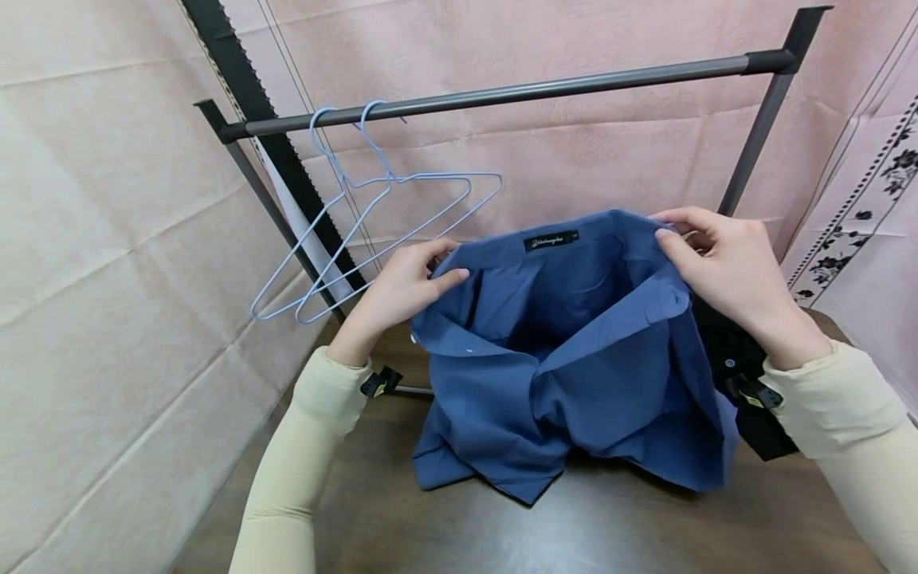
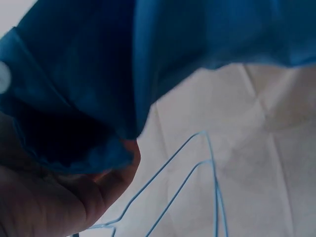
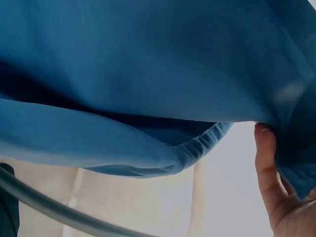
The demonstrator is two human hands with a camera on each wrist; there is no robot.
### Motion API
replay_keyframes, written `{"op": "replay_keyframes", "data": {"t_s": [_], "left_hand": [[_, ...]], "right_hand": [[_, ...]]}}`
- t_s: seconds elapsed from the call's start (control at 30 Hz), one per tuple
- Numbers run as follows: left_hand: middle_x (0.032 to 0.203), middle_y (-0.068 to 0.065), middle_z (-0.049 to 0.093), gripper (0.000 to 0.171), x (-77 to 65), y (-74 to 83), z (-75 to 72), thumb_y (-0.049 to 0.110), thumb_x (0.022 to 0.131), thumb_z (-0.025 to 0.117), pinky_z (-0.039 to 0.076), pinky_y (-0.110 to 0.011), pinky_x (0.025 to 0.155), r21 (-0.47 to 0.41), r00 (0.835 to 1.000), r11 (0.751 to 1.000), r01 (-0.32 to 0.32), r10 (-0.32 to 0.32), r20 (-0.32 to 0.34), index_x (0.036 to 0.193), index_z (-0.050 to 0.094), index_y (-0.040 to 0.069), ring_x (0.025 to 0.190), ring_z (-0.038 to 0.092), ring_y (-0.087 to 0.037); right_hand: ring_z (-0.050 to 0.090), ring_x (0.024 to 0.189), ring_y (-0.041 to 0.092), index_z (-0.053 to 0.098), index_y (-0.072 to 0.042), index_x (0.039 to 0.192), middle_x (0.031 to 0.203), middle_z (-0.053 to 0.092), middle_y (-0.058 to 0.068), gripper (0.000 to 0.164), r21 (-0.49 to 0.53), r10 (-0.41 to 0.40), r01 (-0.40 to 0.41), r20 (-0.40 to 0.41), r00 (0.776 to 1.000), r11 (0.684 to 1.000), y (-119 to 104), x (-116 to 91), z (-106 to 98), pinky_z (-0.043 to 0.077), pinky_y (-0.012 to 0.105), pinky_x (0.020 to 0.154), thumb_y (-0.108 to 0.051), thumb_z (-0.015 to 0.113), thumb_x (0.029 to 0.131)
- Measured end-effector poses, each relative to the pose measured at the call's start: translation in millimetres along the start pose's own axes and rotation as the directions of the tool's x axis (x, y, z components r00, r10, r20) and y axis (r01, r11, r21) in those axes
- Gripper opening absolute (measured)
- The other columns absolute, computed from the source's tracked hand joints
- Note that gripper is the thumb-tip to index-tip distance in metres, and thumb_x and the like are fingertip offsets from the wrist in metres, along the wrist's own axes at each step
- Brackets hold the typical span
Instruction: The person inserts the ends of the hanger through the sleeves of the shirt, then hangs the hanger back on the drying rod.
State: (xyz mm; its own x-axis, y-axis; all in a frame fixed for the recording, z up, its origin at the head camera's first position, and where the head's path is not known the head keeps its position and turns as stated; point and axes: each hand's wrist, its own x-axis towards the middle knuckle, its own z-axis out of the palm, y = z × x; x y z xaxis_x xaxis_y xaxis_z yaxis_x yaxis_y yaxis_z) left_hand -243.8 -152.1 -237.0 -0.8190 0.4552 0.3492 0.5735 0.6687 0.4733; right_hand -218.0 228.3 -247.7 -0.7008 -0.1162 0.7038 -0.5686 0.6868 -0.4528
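A pair of blue shorts hangs between both hands, its waist spread and facing up. A black label shows inside the back of the waistband. My left hand pinches the waistband's left end, thumb on the near side. At the opposite end, my right hand grips the waistband between thumb and fingers. In the left wrist view, cloth covers part of the left hand, and a white button shows on the fabric. Gathered fabric runs along the waistband's edge in the right wrist view, beside the right hand.
Two light-blue wire hangers hang at the left of a grey rail. Black cloth lies behind the right wrist. Below is a brown tabletop; pale patterned curtains surround the rack.
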Motion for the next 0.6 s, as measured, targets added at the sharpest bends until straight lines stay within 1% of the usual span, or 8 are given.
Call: {"op": "replay_keyframes", "data": {"t_s": [0.07, 0.13, 0.23, 0.3, 0.4, 0.5, 0.53, 0.6], "left_hand": [[0.072, -0.003, 0.049, 0.020, 0.4, 1.0, 5.2, 0.028, 0.100, 0.066, 0.035, -0.033, 0.060, 0.004, 0.999, 1.000, -0.016, 0.016, -0.030, 0.115, 0.069, 0.014, 0.062, 0.046, -0.021], [0.065, -0.002, 0.043, 0.013, 0.5, 2.3, 9.9, 0.028, 0.098, 0.068, 0.034, -0.032, 0.057, 0.013, 0.997, 0.999, -0.038, 0.039, -0.072, 0.101, 0.067, 0.015, 0.057, 0.043, -0.020], [0.061, -0.001, 0.038, 0.020, 1.4, 4.8, 15.5, 0.029, 0.097, 0.070, 0.032, -0.032, 0.054, 0.041, 0.988, 0.996, -0.083, 0.088, -0.130, 0.086, 0.060, 0.015, 0.054, 0.040, -0.018], [0.063, 0.000, 0.040, 0.022, 2.1, 6.5, 18.3, 0.030, 0.097, 0.071, 0.032, -0.032, 0.055, 0.067, 0.980, 0.992, -0.107, 0.117, -0.158, 0.085, 0.060, 0.016, 0.055, 0.041, -0.017], [0.070, 0.000, 0.045, 0.018, 3.4, 8.3, 21.6, 0.030, 0.096, 0.072, 0.034, -0.032, 0.058, 0.102, 0.969, 0.986, -0.128, 0.147, -0.199, 0.090, 0.066, 0.015, 0.061, 0.043, -0.016], [0.073, 0.000, 0.048, 0.016, 4.6, 9.8, 24.6, 0.029, 0.095, 0.073, 0.035, -0.032, 0.059, 0.119, 0.960, 0.985, -0.125, 0.151, -0.237, 0.092, 0.069, 0.014, 0.063, 0.044, -0.015], [0.073, 0.000, 0.048, 0.015, 4.8, 10.6, 25.5, 0.028, 0.095, 0.073, 0.036, -0.032, 0.059, 0.116, 0.958, 0.986, -0.123, 0.148, -0.246, 0.092, 0.070, 0.014, 0.063, 0.044, -0.015], [0.069, 0.000, 0.047, 0.016, 5.5, 12.4, 27.6, 0.027, 0.095, 0.073, 0.035, -0.032, 0.058, 0.106, 0.955, 0.987, -0.117, 0.141, -0.259, 0.088, 0.068, 0.015, 0.060, 0.044, -0.014]], "right_hand": [[0.055, 0.072, -0.016, 0.074, -0.010, 0.117, 0.090, 0.071, -0.006, 0.022, 0.010, -0.004, 0.004, 0.033, 0.999, 1.000, -1.1, -1.6, 3.4, 0.040, 0.009, 0.063, -0.018, 0.065, 0.098], [0.055, 0.076, -0.017, 0.072, -0.010, 0.118, 0.096, 0.073, 0.005, 0.023, 0.022, 0.005, -0.007, 0.072, 0.997, 1.000, -2.0, -2.9, 6.3, 0.041, 0.009, 0.066, -0.019, 0.065, 0.098], [0.057, 0.081, -0.013, 0.069, -0.012, 0.119, 0.107, 0.071, 0.008, 0.023, 0.049, 0.055, -0.062, 0.133, 0.990, 0.997, -3.3, -4.8, 8.9, 0.041, 0.009, 0.070, -0.018, 0.064, 0.098], [0.062, 0.088, -0.003, 0.065, -0.013, 0.121, 0.117, 0.069, 0.009, 0.024, 0.060, 0.100, -0.112, 0.175, 0.979, 0.992, -4.4, -5.9, 9.1, 0.041, 0.009, 0.071, -0.016, 0.062, 0.097], [0.066, 0.105, 0.020, 0.055, -0.012, 0.126, 0.133, 0.061, 0.015, 0.029, 0.087, 0.147, -0.172, 0.241, 0.959, 0.981, -4.6, -7.1, 9.5, 0.039, 0.009, 0.074, -0.012, 0.057, 0.097], [0.062, 0.116, 0.039, 0.051, -0.014, 0.129, 0.141, 0.056, 0.017, 0.031, 0.091, 0.140, -0.171, 0.283, 0.949, 0.981, -4.8, -8.3, 10.3, 0.040, 0.013, 0.071, -0.010, 0.053, 0.098], [0.065, 0.107, 0.040, 0.052, -0.015, 0.130, 0.131, 0.061, 0.019, 0.032, 0.091, 0.122, -0.155, 0.290, 0.949, 0.984, -4.7, -8.8, 10.7, 0.041, 0.015, 0.066, -0.010, 0.053, 0.099], [0.068, 0.084, 0.031, 0.057, -0.021, 0.130, 0.114, 0.065, 0.014, 0.035, 0.075, 0.087, -0.114, 0.295, 0.951, 0.991, -5.6, -10.1, 11.5, 0.041, 0.021, 0.056, -0.008, 0.052, 0.099]]}}
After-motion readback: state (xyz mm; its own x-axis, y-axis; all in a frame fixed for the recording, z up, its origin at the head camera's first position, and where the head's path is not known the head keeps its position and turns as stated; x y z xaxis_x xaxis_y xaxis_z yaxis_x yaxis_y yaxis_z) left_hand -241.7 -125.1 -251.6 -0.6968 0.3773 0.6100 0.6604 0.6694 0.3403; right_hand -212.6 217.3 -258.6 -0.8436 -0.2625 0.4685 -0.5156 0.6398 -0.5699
